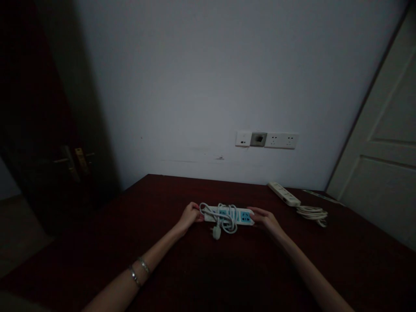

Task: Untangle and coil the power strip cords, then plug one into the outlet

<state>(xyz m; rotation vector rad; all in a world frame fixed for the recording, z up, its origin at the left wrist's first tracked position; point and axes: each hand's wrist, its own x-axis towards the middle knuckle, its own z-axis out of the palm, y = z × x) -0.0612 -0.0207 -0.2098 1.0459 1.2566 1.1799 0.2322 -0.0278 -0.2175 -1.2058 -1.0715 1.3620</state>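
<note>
A white power strip with blue sockets (244, 216) lies on the dark red table (162, 260), its white cord (224, 216) looped round its middle and the plug (216, 232) hanging at the near side. My left hand (190, 215) grips the strip's left end with curled fingers. My right hand (264, 218) holds the right end, fingers closed on it. Two bracelets (139, 271) sit on my left forearm.
A second white power strip (283, 193) with a coiled cord (312, 213) lies at the back right of the table. Wall sockets (267, 140) are on the wall behind. A dark door with a handle (69, 161) stands left, a white door (383, 138) right.
</note>
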